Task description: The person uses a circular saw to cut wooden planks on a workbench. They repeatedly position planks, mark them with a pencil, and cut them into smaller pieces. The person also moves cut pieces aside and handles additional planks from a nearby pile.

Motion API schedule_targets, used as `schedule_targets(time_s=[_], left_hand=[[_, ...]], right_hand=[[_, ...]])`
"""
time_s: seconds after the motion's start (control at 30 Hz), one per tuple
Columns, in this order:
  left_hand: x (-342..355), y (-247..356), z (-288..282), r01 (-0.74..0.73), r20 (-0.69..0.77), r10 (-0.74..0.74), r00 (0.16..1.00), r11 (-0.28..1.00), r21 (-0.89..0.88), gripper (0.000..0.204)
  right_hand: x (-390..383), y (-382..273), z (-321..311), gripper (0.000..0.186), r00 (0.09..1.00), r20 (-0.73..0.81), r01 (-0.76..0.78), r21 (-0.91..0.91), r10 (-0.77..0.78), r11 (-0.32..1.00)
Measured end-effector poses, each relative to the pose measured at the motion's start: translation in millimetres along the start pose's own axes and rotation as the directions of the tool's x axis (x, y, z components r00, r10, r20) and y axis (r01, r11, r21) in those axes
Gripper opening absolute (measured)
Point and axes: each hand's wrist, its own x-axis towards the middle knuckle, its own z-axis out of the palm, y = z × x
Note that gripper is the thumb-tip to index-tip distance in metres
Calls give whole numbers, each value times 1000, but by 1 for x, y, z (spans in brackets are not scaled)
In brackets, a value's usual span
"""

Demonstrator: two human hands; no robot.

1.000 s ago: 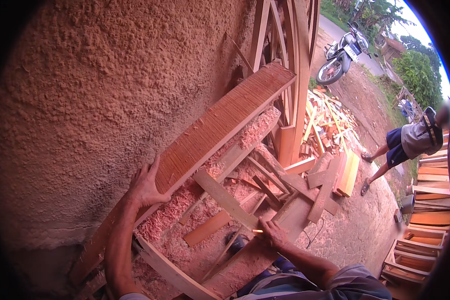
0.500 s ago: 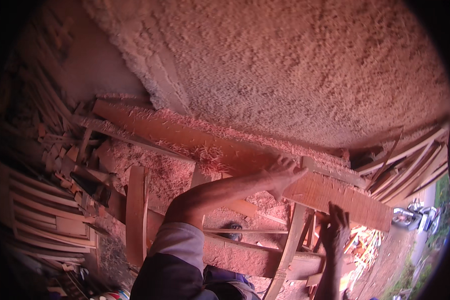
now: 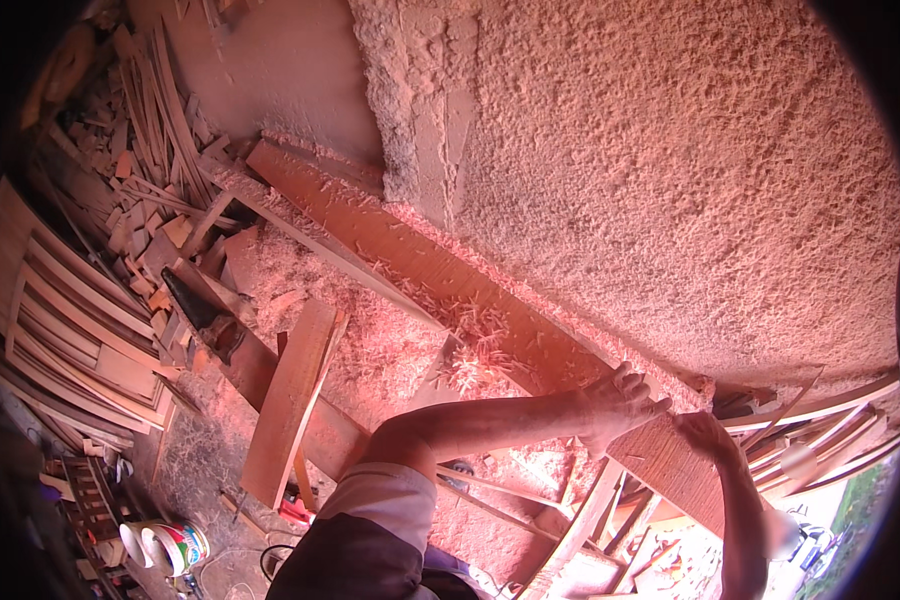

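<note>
A long wooden plank (image 3: 670, 452) runs from the far left toward the lower right along a rough wall. My left hand (image 3: 615, 405) lies over it, palm down and open, with fingers outstretched. Close by on the right, my right hand (image 3: 705, 437) is at the plank near its wall side. Its fingers look bent and are partly hidden, so I cannot tell whether they grip the wood. Left of my hands, a heap of curled wood shavings (image 3: 480, 340) rests on the plank.
The rough wall (image 3: 650, 190) borders the plank's far side. A short board (image 3: 295, 410) lies tilted at left, near stacked wooden frames (image 3: 70, 310) and offcuts. A white bucket (image 3: 175, 547) stands lower left. Curved wood strips (image 3: 820, 420) lean at right; a motorcycle (image 3: 815, 550) is beyond.
The view has turned, so the plank slopes more steeply. My right hand has come from in front of the plank onto it, nearer my left hand, which stays on the wood.
</note>
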Motion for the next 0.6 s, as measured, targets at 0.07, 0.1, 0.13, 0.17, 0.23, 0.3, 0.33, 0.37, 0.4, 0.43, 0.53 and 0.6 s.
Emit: schedule_targets(time_s=[0.07,0.1,0.13,0.17,0.23,0.3,0.33,0.37,0.4,0.43,0.53,0.6], left_hand=[[-4,3,0,2,-59,1,998,999,46,143],[-9,3,0,5,-78,0,997,998,69,141],[-15,1,1,18,-162,-11,987,999,44,138],[-23,-1,2,30,-241,-27,970,1000,6,135],[-50,-3,10,164,-418,-248,874,960,-228,125],[-102,-29,24,258,-674,-512,533,856,-447,107],[-125,-51,30,348,-884,-449,131,856,-383,99],[-159,-68,40,407,-677,-732,-72,598,-690,97],[-180,-76,53,174,-408,-828,-383,369,-913,98],[-209,-98,63,-156,10,-880,-476,73,-985,100],[-252,-146,111,-659,294,-933,-206,-90,-747,91],[-267,-190,139,-921,42,-996,76,-86,-381,82]], right_hand=[[-17,-8,-4,56,989,-44,145,46,-143,988],[-26,-16,-6,58,983,-59,177,43,-175,983],[-35,-25,-9,59,986,-125,122,58,-114,991],[-45,-34,-13,58,976,-179,123,-1,-122,992],[-68,-49,-17,55,938,-296,156,-105,-181,982],[-84,-62,-15,54,915,-347,162,-155,-207,975],[-91,-67,-12,54,898,-371,175,-186,-234,967],[-99,-70,-9,55,838,-430,255,-236,-335,938],[-106,-73,-4,56,771,-476,315,-293,-423,903],[-115,-75,0,57,695,-512,366,-354,-505,861],[-143,-85,20,59,604,-585,297,-465,-541,834],[-163,-90,35,57,612,-576,175,-570,-542,803]])
